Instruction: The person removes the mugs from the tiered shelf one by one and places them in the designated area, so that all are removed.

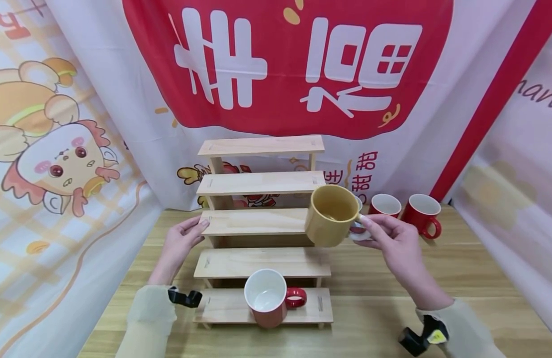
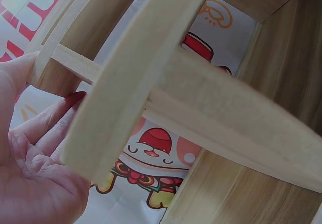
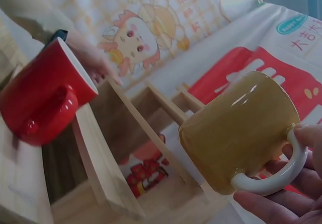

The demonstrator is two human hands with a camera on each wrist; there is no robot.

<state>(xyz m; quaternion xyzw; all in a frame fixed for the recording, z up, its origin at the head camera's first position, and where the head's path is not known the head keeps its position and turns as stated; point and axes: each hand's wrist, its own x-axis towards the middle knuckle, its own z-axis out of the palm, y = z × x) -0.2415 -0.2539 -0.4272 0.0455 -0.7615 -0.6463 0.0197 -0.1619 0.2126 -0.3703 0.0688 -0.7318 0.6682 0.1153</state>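
Observation:
A stepped wooden shelf (image 1: 262, 262) stands in the middle of the head view. My left hand (image 1: 179, 246) pinches the left end of its middle step, thumb above and fingers beneath; the left wrist view shows the palm (image 2: 45, 183) beside the boards. By its white handle (image 3: 282, 176), my right hand (image 1: 394, 248) holds a mustard-yellow mug (image 1: 330, 223), raised in front of the right end of the middle steps. A red mug (image 1: 269, 303) with a white inside sits upright on the lowest step, its handle pointing right; it also appears in the right wrist view (image 3: 40, 98).
Two red mugs (image 1: 421, 216) stand on the wooden table (image 1: 370, 308) at the back right. Another mug there is mostly hidden behind the yellow one and my right hand. Printed cloth (image 1: 392, 164) hangs close behind the shelf and along both sides.

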